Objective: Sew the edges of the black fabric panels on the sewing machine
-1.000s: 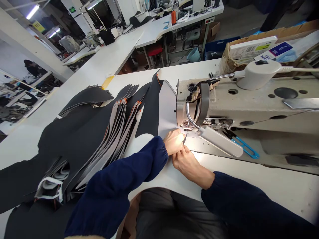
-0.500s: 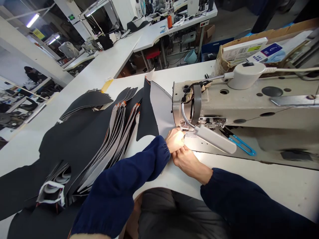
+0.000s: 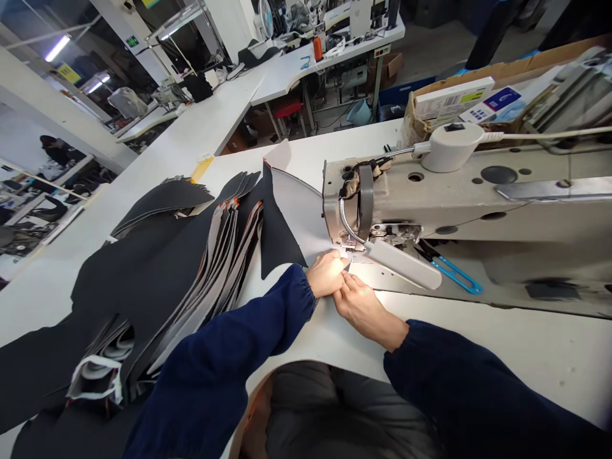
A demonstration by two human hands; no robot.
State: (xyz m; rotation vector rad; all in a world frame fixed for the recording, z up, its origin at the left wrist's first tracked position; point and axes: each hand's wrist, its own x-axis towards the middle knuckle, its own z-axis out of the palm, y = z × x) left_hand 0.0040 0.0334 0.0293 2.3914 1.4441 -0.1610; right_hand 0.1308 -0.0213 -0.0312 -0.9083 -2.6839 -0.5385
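Note:
A fabric piece, dark on one part and light grey [image 3: 299, 203] on the other, lies left of the sewing machine [image 3: 449, 197] and runs to the needle area. My left hand [image 3: 327, 273] is closed on the fabric's near edge, just in front of the presser foot. Against it on the right, my right hand [image 3: 359, 305] pinches the same edge with its fingers together. The fingertips of both hands nearly touch, and the bit of fabric between them is mostly hidden. A small lamp [image 3: 405, 262] lights this spot.
Stacked dark and grey fabric pieces [image 3: 143, 274] cover the table's left side. Blue-handled snips [image 3: 456, 275] lie under the machine arm. Behind the machine stands a cardboard box [image 3: 411, 118] with packets. A person [image 3: 55, 150] sits far off at the left.
The camera view has shifted slightly. The fabric has swung a little, its far tip now further left and more grey showing there. Both hands are slightly farther from the needle.

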